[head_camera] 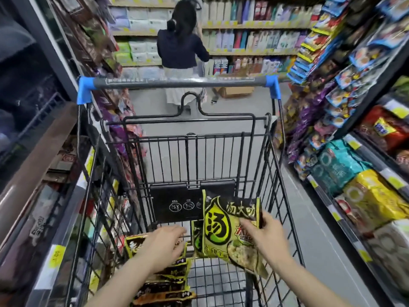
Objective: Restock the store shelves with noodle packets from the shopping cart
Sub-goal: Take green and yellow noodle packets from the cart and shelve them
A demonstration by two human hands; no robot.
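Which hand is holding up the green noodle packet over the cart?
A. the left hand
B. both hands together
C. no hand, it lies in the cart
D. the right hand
D: the right hand grips the green noodle packet by its edge above the cart, while the left hand reaches down onto the dark packets stacked in the cart.

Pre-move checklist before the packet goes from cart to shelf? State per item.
1. Right hand grips the green noodle packet: ok.
2. Packet lifted off the cart floor: ok.
3. Left hand on the dark packets in the cart, grip closed: cannot tell.
4. Free slot on the right shelf: cannot tell, it looks full.
5. Aisle ahead clear: not ok, a person stands beyond the cart.
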